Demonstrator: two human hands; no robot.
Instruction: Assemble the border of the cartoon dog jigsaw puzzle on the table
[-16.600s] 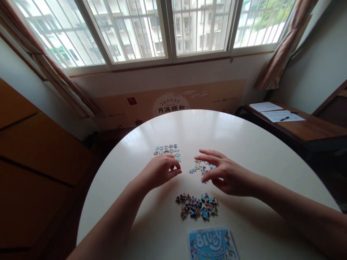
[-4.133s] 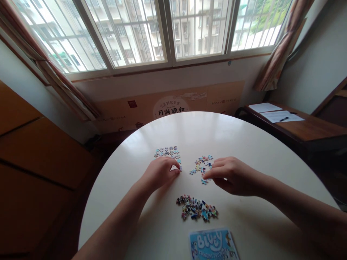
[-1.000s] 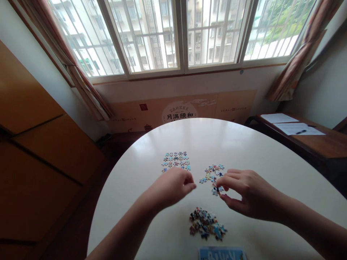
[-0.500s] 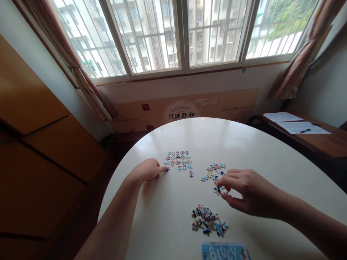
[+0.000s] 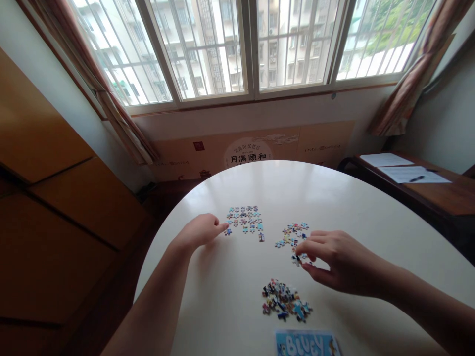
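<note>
My left hand [image 5: 204, 230] reaches in from the left, index finger stretched out and the others curled, holding nothing. Its fingertip is at the upper edge of a blue puzzle piece [image 5: 227, 232], at the lower left corner of a block of puzzle pieces laid in rows [image 5: 243, 215]. One dark-blue piece [image 5: 261, 237] sits below the block's right side. Over a loose scatter of puzzle pieces [image 5: 287, 238] hovers my right hand [image 5: 330, 254], thumb and fingers apart. Some pieces lie partly hidden under its fingers, and I see none gripped.
Nearer me is a denser heap of puzzle pieces [image 5: 284, 299], with a blue "BLUEY" box [image 5: 307, 343] at the bottom edge. All stand on a round white table [image 5: 222, 296]. At the right, a wooden desk [image 5: 445, 194] bears papers [image 5: 415, 174] and a pen.
My left index finger has shifted slightly up from the blue piece, which now shows more fully beneath the fingertip. My right hand has barely moved.
</note>
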